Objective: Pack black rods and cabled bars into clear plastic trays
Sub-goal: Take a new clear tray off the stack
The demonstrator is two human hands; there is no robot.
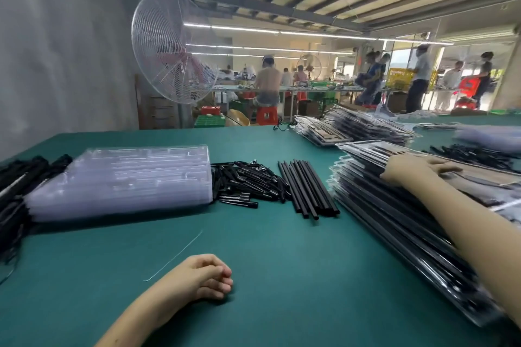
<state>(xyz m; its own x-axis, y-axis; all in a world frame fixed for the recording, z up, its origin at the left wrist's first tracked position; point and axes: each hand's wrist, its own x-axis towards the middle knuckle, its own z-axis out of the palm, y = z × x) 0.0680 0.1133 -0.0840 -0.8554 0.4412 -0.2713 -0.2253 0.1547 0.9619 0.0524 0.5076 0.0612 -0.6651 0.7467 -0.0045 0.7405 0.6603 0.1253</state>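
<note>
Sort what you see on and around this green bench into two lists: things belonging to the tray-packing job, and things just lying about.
Job:
stack of empty clear trays
long black rods
pile of short black pieces
stack of filled trays, under the right hand

Lying about:
thin wire near the left hand
white fan
red stool

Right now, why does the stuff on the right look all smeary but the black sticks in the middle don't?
In the head view, motion blur smears the right hand and the stack of packed trays under it. In the same view, the black rods and the left hand look fairly sharp, and the people far behind are soft.
</note>
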